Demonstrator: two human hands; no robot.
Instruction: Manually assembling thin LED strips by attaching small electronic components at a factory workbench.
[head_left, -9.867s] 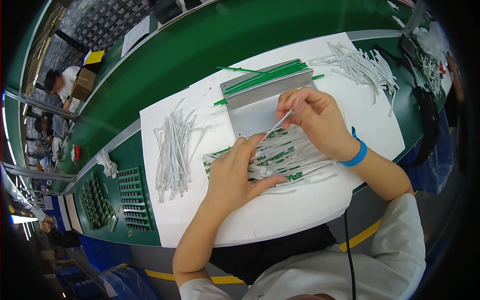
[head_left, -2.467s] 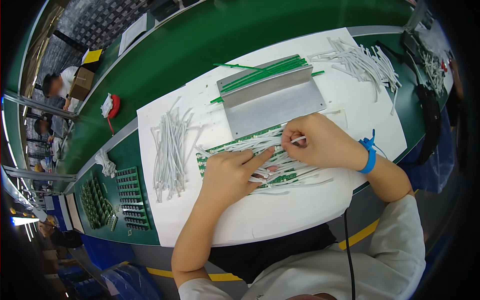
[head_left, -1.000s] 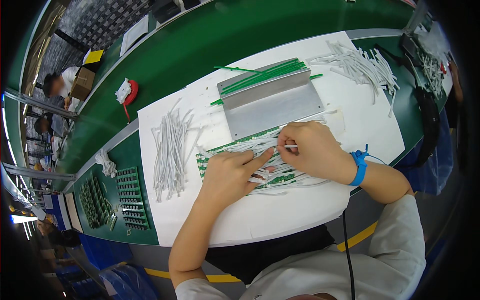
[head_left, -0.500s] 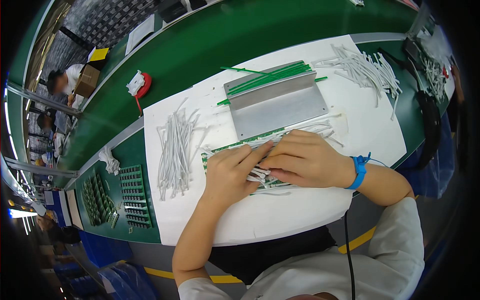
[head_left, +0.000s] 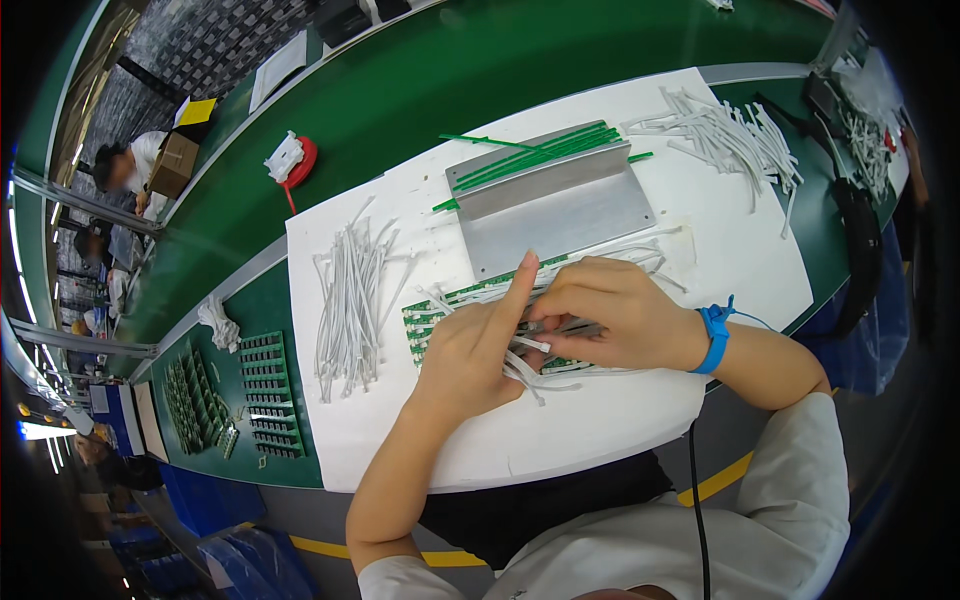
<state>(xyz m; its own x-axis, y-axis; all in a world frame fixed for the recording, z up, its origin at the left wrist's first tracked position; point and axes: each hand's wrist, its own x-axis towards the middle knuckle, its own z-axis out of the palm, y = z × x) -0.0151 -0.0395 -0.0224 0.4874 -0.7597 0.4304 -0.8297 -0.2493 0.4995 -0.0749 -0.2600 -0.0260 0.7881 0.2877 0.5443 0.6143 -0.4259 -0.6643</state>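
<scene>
A green circuit board panel [head_left: 420, 322] lies on the white sheet in front of me, partly covered by both hands and by white cables. My left hand [head_left: 465, 355] is over the panel's left part, index finger raised and pointing away. Its other fingers curl around several short white cables [head_left: 528, 372], whose connector ends stick out below. My right hand [head_left: 620, 315], with a blue wrist strap [head_left: 715, 338], bends over the panel's middle. Its thumb and fingers pinch a white cable close to the left fingers; the fingertips are partly hidden.
Beyond the panel stands an angled metal fixture [head_left: 560, 235] with green strips [head_left: 540, 158] on top. White cable piles [head_left: 352, 300] lie left and far right. Small circuit boards [head_left: 270, 395] stand at the left. A red ring with white cables [head_left: 300, 165] rests on the green conveyor.
My left index finger has lifted and straightened, and that hand has shifted slightly, uncovering more of the panel's left end. The red ring has moved a little to the right and away.
</scene>
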